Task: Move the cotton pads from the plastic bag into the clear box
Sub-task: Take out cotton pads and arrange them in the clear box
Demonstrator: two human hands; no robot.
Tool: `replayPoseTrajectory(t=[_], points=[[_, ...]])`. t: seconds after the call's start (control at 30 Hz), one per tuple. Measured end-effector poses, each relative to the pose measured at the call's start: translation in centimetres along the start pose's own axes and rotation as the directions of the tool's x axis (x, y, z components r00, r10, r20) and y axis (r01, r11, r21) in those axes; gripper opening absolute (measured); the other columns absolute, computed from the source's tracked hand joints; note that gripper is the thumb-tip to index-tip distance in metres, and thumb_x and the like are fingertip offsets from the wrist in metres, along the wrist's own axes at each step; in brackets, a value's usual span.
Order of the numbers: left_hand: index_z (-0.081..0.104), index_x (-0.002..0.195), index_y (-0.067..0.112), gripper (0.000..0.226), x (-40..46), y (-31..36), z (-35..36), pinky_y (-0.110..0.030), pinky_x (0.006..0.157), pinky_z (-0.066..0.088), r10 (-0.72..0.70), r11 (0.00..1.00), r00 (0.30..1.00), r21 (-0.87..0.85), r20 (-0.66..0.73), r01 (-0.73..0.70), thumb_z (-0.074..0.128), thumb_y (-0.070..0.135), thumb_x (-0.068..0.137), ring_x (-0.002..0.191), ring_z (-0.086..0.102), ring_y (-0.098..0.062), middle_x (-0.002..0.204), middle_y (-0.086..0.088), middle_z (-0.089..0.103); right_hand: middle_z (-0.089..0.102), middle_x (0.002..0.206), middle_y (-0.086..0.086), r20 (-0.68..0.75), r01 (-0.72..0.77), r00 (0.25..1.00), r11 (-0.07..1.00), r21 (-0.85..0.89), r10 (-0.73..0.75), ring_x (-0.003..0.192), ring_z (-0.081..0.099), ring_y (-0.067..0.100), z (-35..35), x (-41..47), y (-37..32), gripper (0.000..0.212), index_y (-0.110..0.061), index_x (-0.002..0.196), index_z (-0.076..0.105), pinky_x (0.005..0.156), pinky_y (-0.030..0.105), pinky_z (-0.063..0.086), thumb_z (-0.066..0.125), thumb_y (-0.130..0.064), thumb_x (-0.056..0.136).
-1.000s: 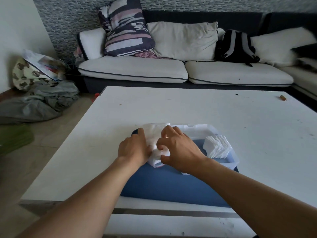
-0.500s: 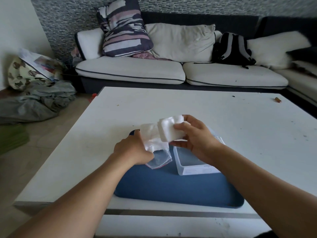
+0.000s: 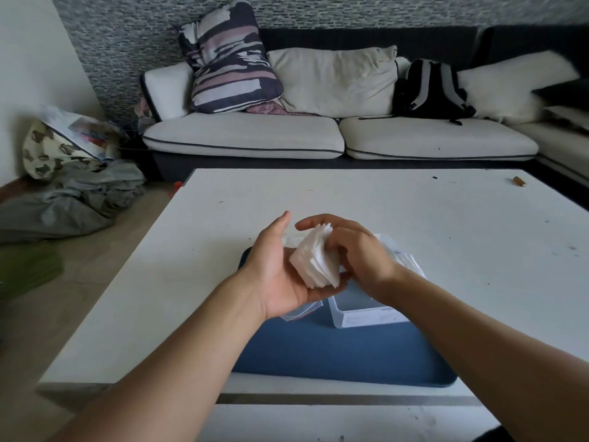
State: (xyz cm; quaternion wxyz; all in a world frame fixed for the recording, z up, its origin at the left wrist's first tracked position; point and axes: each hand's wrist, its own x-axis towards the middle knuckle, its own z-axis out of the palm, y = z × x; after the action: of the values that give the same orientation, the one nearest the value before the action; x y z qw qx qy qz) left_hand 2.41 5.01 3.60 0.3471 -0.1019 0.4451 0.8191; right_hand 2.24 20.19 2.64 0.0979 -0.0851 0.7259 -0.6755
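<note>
Right now a stack of white cotton pads (image 3: 317, 261) sits between the two hands, raised above the blue mat (image 3: 334, 352) and just left of the clear box (image 3: 366, 317). The right hand (image 3: 357, 253) curls over the stack from the far side, its fingers wrapped round the top edge and its thumb low against the near corner, so it grips the pads. The left hand (image 3: 277, 269) lies palm up beneath and beside the stack, fingers fairly straight and thumb pointing upward, cupping the pads from the left rather than clamping them. Under the left palm a corner of the plastic bag (image 3: 301, 311) pokes out, thin and see-through with a reddish strip along its edge; whether the left hand pins it or it simply lies on the mat cannot be told. The clear box stands on the mat under the right wrist, and more white pads (image 3: 403, 258) show in it beyond the right hand. The mat rests on a white table (image 3: 350, 199), near its front edge. A small brown object (image 3: 519, 181) lies far off toward the table's back right corner. Beyond the table stands a sofa (image 3: 287, 138) with a striped cushion (image 3: 231, 62) and a black backpack (image 3: 430, 89), and a heap of grey cloth (image 3: 73, 199) lies on the floor to the left.
</note>
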Motion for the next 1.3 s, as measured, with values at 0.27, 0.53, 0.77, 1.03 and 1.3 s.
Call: replayPoseTrajectory(t=[0.27, 0.53, 0.77, 1.03, 1.3], points=[[0.069, 0.107, 0.012, 0.044, -0.2, -0.2, -0.5, -0.039, 0.086, 0.059, 0.019, 0.975, 0.993, 0.219, 0.113, -0.043, 0.068, 0.050, 0.085, 0.083, 0.070, -0.023, 0.096, -0.013, 0.071, 0.069, 0.093, 0.005, 0.007, 0.048, 0.999, 0.998, -0.046, -0.048, 0.077, 0.063, 0.009, 0.0, 0.1, 0.3, 0.046, -0.023, 0.120, 0.067, 0.064, 0.025, 0.049, 0.043, -0.017, 0.080], [0.064, 0.128, 0.013, 0.056, -0.2, 0.6, -1.0, -0.035, 0.091, 0.055, 0.139, 0.981, 0.985, 0.121, 0.106, -0.152, 0.058, 0.055, 0.092, 0.100, 0.069, -0.022, 0.116, -0.014, 0.071, 0.071, 0.119, 0.002, 0.025, 0.234, 0.972, 0.941, -0.247, -0.235, 0.114, 0.066, 0.014, -0.9, 0.5, 1.0, 0.075, -0.017, 0.131, 0.061, 0.092, 0.035, 0.056, 0.095, -0.015, 0.064], [0.063, 0.130, 0.004, 0.058, -0.3, 0.7, -1.3, -0.038, 0.109, 0.043, 0.142, 0.981, 0.985, 0.116, 0.099, -0.153, 0.046, 0.052, 0.100, 0.118, 0.062, -0.028, 0.138, -0.022, 0.061, 0.075, 0.109, 0.006, 0.033, 0.252, 0.968, 0.955, -0.157, -0.250, 0.103, 0.068, 0.034, -0.7, 0.3, 0.8, 0.060, -0.017, 0.118, 0.069, 0.092, 0.045, 0.058, 0.094, -0.010, 0.064], [0.063, 0.129, 0.002, 0.062, -0.5, 0.8, -1.1, -0.032, 0.097, 0.055, 0.157, 0.981, 0.982, 0.094, 0.103, -0.167, 0.050, 0.054, 0.098, 0.107, 0.069, -0.024, 0.126, -0.019, 0.068, 0.073, 0.114, 0.008, 0.040, 0.287, 0.958, 0.947, -0.142, -0.284, 0.107, 0.064, 0.040, -0.9, 0.6, 1.0, 0.051, -0.014, 0.120, 0.069, 0.097, 0.046, 0.055, 0.088, -0.020, 0.074], [0.063, 0.126, 0.000, 0.056, -0.5, 1.0, -0.9, -0.035, 0.090, 0.058, 0.173, 0.985, 0.979, -0.035, 0.111, -0.170, 0.066, 0.038, 0.085, 0.091, 0.070, -0.024, 0.108, -0.019, 0.070, 0.076, 0.113, 0.006, 0.045, 0.339, 0.941, 0.926, -0.165, -0.336, 0.110, 0.068, 0.029, -1.6, 0.3, 0.5, 0.039, -0.011, 0.121, 0.072, 0.102, 0.043, 0.052, 0.075, -0.028, 0.086]])
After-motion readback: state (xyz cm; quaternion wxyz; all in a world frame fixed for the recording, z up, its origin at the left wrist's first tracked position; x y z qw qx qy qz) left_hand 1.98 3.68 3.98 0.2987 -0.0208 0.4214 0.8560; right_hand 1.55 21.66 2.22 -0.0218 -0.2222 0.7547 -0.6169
